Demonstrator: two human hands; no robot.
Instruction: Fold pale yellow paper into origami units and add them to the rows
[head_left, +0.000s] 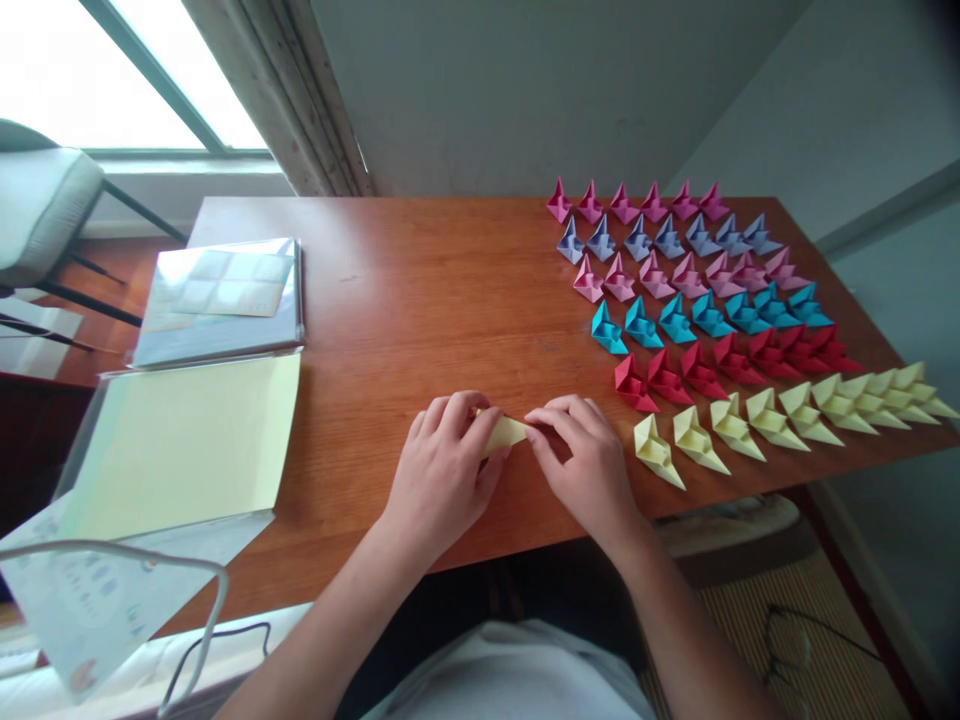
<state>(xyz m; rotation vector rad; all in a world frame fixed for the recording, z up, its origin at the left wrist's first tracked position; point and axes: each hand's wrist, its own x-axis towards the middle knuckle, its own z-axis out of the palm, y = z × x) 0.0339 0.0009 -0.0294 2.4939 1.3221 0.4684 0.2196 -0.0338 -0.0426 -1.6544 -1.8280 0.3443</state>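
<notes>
A small piece of folded yellow paper (507, 433) is held just above the front part of the wooden table. My left hand (448, 450) wraps its fingers and thumb round the paper's left part, which hides much of its shape. At the paper's pointed right end, my right hand (583, 458) pinches the tip between thumb and index finger. Right of my right hand runs a row of yellow origami boats (657, 455), with the closest one only a little way from my knuckles.
Behind the yellow row stand rows of red (703, 372), blue (676, 320), pink (654, 276), lilac (637, 240) and magenta (622, 206) origami boats. On the table's (405, 300) left lie a yellow paper stack (195, 440) and a plastic-wrapped pack (217, 335). A cable (217, 600) loops at lower left.
</notes>
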